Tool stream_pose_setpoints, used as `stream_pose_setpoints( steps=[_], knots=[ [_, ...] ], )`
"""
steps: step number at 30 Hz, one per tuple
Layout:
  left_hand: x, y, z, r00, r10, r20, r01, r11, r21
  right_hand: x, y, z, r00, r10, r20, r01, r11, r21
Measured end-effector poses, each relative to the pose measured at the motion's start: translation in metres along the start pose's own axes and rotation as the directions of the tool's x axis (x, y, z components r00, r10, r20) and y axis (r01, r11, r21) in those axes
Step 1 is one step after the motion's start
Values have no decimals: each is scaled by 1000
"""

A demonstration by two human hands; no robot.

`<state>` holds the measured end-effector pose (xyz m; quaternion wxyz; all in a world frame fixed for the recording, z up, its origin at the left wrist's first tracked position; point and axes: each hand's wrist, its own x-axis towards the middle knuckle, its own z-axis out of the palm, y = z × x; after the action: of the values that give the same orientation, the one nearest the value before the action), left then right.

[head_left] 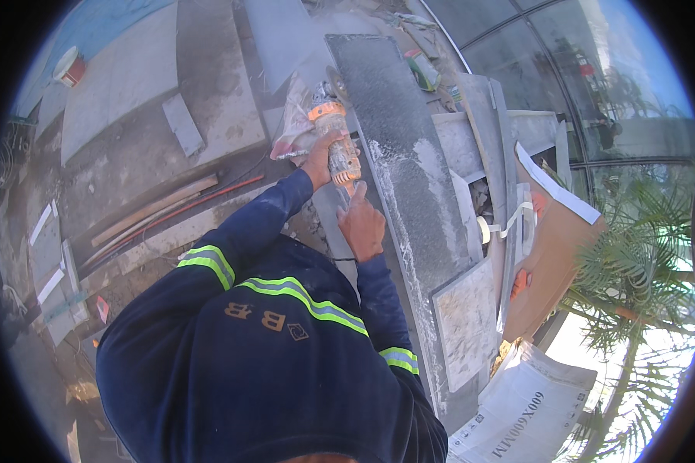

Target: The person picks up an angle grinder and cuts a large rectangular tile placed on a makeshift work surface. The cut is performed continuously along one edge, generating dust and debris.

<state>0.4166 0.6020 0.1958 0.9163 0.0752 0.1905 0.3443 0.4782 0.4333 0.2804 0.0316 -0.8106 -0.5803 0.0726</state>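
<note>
An orange and grey, dust-covered angle grinder (334, 139) lies across in front of me, its head pointing away. My left hand (317, 163) is wrapped round the grinder's body from the left side. Behind it, my right hand (362, 225) closes on the rear end, with the index finger stretched along it. The grinder's disc (336, 83) is at the left edge of a long dark grey stone slab (398, 131); whether it touches the stone I cannot tell. White dust lies on the slab and hangs hazily beyond the head. A crumpled clear plastic bag (292, 123) is left of the grinder.
Pale boards (131, 92), a small offcut (182, 125) and a wooden strip (154, 208) lie left. A red and white bucket (70, 68) stands far left. Right are leaning slabs (490, 147), a stained tile (467, 328), cardboard (552, 255), a palm (633, 270) and glass panes (625, 92).
</note>
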Motion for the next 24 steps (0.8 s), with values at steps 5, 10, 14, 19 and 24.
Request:
stream_pose_setpoints(
  steps=[5,10,14,19,24],
  knots=[
    [5,0,0,999,32,4,-32,999,10,5,-1,0,1000,-14,-26,14,1000,21],
    [-6,0,2,1000,-2,3,2,1000,20,-3,-4,-7,999,20,42,-21,1000,20],
    [-16,-4,4,1000,26,14,-26,1000,-1,-13,-4,-9,998,22,60,-22,1000,4],
    [-23,-7,6,1000,19,17,-19,1000,-17,-19,-3,-4,1000,2,0,-2,1000,5],
    [-20,-6,6,1000,23,15,-23,1000,-2,-16,-1,-3,1000,8,19,-8,1000,17]
  ],
)
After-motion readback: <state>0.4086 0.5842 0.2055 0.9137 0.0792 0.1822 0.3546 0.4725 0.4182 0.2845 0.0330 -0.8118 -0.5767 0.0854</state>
